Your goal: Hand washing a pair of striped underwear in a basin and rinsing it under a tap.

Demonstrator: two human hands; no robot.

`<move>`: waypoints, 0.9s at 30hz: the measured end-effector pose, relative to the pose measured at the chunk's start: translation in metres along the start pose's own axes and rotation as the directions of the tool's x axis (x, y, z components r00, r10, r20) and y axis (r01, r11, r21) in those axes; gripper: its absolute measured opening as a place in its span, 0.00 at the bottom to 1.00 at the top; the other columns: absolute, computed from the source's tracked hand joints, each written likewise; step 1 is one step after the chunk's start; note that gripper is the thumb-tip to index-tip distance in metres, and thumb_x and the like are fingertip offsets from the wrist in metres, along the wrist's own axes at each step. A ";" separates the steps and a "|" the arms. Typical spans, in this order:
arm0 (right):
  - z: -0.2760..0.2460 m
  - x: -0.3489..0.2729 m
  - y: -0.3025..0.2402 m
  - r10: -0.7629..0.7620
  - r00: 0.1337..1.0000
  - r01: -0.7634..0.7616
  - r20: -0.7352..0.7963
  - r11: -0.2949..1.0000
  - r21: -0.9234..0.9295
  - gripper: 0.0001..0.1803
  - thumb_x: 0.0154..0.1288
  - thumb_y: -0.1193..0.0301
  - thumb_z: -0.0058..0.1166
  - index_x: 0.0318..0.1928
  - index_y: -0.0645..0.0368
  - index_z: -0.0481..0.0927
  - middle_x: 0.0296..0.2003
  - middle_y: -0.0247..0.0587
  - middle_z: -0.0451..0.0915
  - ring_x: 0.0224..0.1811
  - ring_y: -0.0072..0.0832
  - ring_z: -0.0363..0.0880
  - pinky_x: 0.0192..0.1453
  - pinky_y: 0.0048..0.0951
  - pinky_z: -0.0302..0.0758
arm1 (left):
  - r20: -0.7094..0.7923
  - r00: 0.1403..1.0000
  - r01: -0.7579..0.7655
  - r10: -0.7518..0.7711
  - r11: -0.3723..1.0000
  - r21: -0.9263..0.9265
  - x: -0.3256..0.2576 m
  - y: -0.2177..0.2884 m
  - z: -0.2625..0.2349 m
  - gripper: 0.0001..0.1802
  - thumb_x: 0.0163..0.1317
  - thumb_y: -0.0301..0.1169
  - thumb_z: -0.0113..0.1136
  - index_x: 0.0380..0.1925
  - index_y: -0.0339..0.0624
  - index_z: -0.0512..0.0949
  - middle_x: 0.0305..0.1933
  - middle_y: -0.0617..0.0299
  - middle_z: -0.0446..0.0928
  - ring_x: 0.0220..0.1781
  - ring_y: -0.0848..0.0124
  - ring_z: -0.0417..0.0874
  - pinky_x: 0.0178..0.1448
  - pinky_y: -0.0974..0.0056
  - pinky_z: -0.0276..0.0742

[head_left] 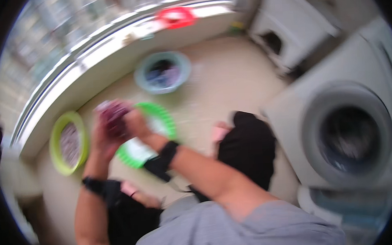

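Both my hands are closed around a bunched dark red-purple cloth (pixel 115 119), blurred by motion. My left hand (pixel 101 139) grips it from the left and below, my right hand (pixel 138 124) from the right. Beneath them on the floor is a bright green basin (pixel 169 119) with whitish contents, partly hidden by my hands and right wrist. Just left of my left hand stands a yellow-green basin (pixel 85 151) holding a pale patterned cloth (pixel 70 145). A light blue basin (pixel 145 84) farther off contains dark, blue and purple clothes (pixel 164 73).
To the right stands a front-loading washing machine (pixel 290 130) with its round door (pixel 347 133). A white cabinet (pixel 295 24) is at the far right. A red basin (pixel 176 17) rests on the window ledge (pixel 104 49). My feet and knees flank the near floor.
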State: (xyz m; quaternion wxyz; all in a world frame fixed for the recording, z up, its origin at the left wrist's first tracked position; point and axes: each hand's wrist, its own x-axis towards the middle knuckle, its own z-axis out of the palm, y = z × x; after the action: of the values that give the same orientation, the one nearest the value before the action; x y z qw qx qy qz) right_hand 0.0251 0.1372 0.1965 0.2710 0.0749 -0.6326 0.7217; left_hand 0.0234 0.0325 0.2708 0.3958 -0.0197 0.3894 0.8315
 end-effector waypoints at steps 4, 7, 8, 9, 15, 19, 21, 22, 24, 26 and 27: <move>0.016 -0.005 -0.028 0.005 0.997 0.031 0.082 0.900 -0.435 0.24 0.44 0.76 0.44 0.48 0.65 0.71 0.50 0.51 0.70 0.55 0.46 0.65 0.61 0.37 0.60 | -0.187 0.981 -0.074 0.055 0.992 -0.099 0.015 -0.002 -0.060 0.23 0.62 0.49 0.47 0.50 0.47 0.69 0.51 0.59 0.73 0.52 0.66 0.74 0.57 0.60 0.71; 0.001 -0.004 -0.019 0.026 0.999 -0.038 -0.034 0.903 -0.428 0.31 0.42 0.75 0.47 0.53 0.66 0.66 0.55 0.55 0.63 0.59 0.51 0.60 0.64 0.40 0.57 | -0.051 0.996 -0.083 0.079 0.993 -0.082 0.040 0.006 -0.072 0.19 0.65 0.44 0.45 0.49 0.45 0.69 0.49 0.57 0.73 0.48 0.64 0.76 0.55 0.61 0.72; -0.002 -0.001 -0.015 0.060 0.997 -0.076 -0.056 0.935 -0.348 0.39 0.43 0.71 0.52 0.59 0.66 0.57 0.59 0.60 0.56 0.62 0.50 0.55 0.67 0.39 0.53 | -0.033 0.981 -0.192 0.192 0.981 0.001 0.051 0.012 -0.074 0.20 0.66 0.43 0.43 0.50 0.43 0.69 0.49 0.56 0.73 0.48 0.63 0.76 0.55 0.60 0.73; 0.000 -0.007 -0.010 0.087 0.993 -0.104 -0.075 0.957 -0.269 0.43 0.43 0.69 0.56 0.61 0.65 0.54 0.60 0.60 0.54 0.64 0.49 0.53 0.68 0.38 0.51 | -0.053 0.977 -0.203 0.205 0.979 0.033 0.050 0.017 -0.074 0.20 0.66 0.43 0.42 0.50 0.42 0.68 0.49 0.56 0.73 0.49 0.62 0.76 0.55 0.59 0.73; 0.029 -0.019 -0.023 0.383 0.920 -0.293 -0.076 0.806 0.515 0.38 0.60 0.53 0.51 0.61 0.61 0.53 0.54 0.43 0.63 0.58 0.29 0.59 0.64 0.28 0.54 | -0.229 0.820 -0.396 0.525 0.808 0.436 0.049 0.012 -0.053 0.18 0.62 0.34 0.49 0.51 0.39 0.67 0.49 0.54 0.72 0.46 0.64 0.77 0.50 0.62 0.75; 0.006 0.005 -0.014 0.622 0.774 -0.345 -0.120 0.572 0.744 0.35 0.62 0.42 0.40 0.58 0.58 0.62 0.49 0.37 0.67 0.52 0.23 0.64 0.59 0.24 0.59 | -0.168 0.819 -0.428 0.549 0.779 0.458 0.037 -0.016 -0.014 0.20 0.60 0.30 0.47 0.53 0.39 0.64 0.49 0.54 0.71 0.47 0.64 0.77 0.52 0.64 0.74; 0.002 0.007 -0.014 0.724 0.690 -0.406 -0.008 0.395 0.824 0.35 0.61 0.41 0.38 0.56 0.57 0.65 0.50 0.37 0.68 0.51 0.24 0.66 0.58 0.26 0.61 | -0.141 0.818 -0.449 0.558 0.772 0.450 0.032 -0.024 -0.020 0.20 0.60 0.30 0.47 0.52 0.37 0.65 0.47 0.55 0.72 0.46 0.66 0.78 0.52 0.64 0.73; 0.002 0.008 -0.012 0.767 0.641 -0.398 0.022 0.308 0.864 0.34 0.61 0.41 0.38 0.55 0.56 0.67 0.49 0.38 0.69 0.49 0.25 0.68 0.56 0.27 0.63 | -0.138 0.818 -0.450 0.558 0.771 0.452 0.032 -0.025 -0.021 0.20 0.60 0.30 0.47 0.52 0.37 0.65 0.47 0.55 0.72 0.46 0.66 0.78 0.52 0.64 0.73; 0.001 -0.001 -0.009 0.761 0.633 -0.451 0.142 0.214 0.866 0.30 0.61 0.43 0.38 0.51 0.55 0.69 0.46 0.38 0.72 0.46 0.26 0.71 0.54 0.30 0.66 | -0.199 0.826 -0.347 0.527 0.755 0.556 0.032 -0.024 -0.018 0.19 0.61 0.35 0.49 0.49 0.36 0.68 0.45 0.55 0.73 0.43 0.68 0.78 0.50 0.66 0.73; 0.003 -0.007 -0.006 0.745 0.614 -0.506 0.261 0.117 0.854 0.27 0.62 0.45 0.38 0.48 0.53 0.71 0.44 0.38 0.74 0.43 0.28 0.73 0.51 0.32 0.69 | -0.307 0.805 -0.240 0.507 0.753 0.613 0.033 -0.024 -0.009 0.21 0.62 0.42 0.49 0.45 0.35 0.72 0.43 0.56 0.74 0.44 0.69 0.76 0.50 0.68 0.71; 0.003 -0.008 -0.005 0.701 0.650 -0.455 0.295 0.047 0.889 0.24 0.62 0.48 0.38 0.44 0.53 0.73 0.40 0.37 0.76 0.40 0.29 0.75 0.49 0.33 0.70 | -0.159 0.820 -0.266 0.550 0.612 0.744 0.033 -0.026 -0.009 0.23 0.63 0.45 0.48 0.46 0.34 0.72 0.45 0.56 0.73 0.46 0.68 0.75 0.52 0.67 0.69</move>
State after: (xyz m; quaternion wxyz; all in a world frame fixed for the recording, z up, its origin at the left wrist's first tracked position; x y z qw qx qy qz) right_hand 0.0332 0.1323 0.1980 -0.0701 -0.1295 -0.0487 0.9879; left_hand 0.0158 0.0583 0.2369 0.0874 0.0634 0.7322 0.6725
